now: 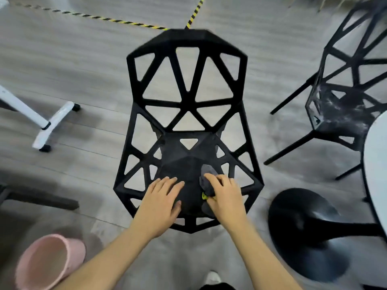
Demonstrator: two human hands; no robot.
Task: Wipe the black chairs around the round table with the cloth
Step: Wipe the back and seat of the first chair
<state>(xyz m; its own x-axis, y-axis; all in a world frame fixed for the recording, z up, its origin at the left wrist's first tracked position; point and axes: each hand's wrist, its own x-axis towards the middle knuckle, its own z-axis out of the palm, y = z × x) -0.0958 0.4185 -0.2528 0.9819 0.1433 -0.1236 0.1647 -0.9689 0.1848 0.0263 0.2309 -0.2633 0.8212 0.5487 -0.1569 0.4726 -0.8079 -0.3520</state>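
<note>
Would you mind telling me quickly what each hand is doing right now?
Left hand: open, fingers flat on the chair seat, holding nothing.
Right hand: fingers curled on the dark cloth, pressing it to the seat.

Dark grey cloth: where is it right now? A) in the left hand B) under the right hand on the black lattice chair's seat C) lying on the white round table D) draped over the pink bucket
B: the dark grey cloth sits under the right hand on the seat of the black lattice chair, while the left hand lies flat on the seat, holding nothing.
</note>
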